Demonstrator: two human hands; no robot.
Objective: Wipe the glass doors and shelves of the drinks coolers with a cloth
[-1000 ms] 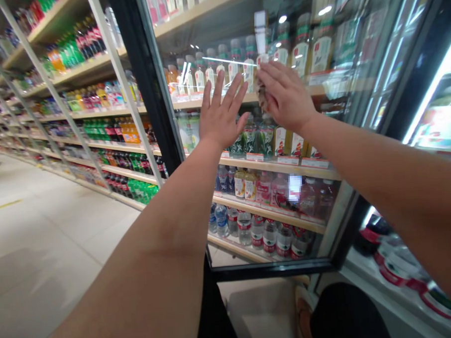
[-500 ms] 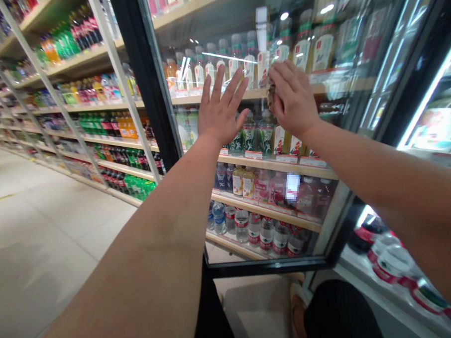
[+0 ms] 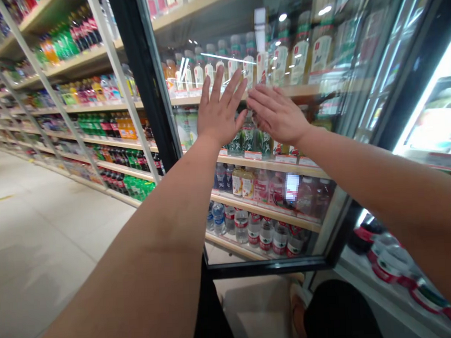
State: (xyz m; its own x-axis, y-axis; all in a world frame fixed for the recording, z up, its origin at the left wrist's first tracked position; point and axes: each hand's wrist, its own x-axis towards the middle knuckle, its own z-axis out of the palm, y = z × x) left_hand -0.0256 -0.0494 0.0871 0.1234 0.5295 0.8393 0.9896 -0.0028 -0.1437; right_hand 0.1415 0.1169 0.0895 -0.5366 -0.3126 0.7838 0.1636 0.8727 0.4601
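Observation:
A glass door (image 3: 267, 268) with a black frame stands swung out in front of me. My left hand (image 3: 220, 109) lies against the glass with fingers spread and holds nothing. Close to its right, my right hand (image 3: 279, 112) presses on the same pane with its fingers together. Under its fingers is a crumpled brownish cloth (image 3: 254, 114), mostly hidden by the hand. The two hands are nearly touching at the left thumb. Through the pane, rows of bottled drinks (image 3: 265, 232) show on shelves behind the hands.
A lit cooler with bottles (image 3: 392, 256) stands at the right. Long shelves of soft drinks (image 3: 104, 124) run along the left, beside a pale tiled floor (image 3: 38, 247). My legs (image 3: 342, 311) and a shoe are below the door.
My right hand has slid left and a little down across the glass, towards my left hand, taking the cloth along. My left hand has stayed in place.

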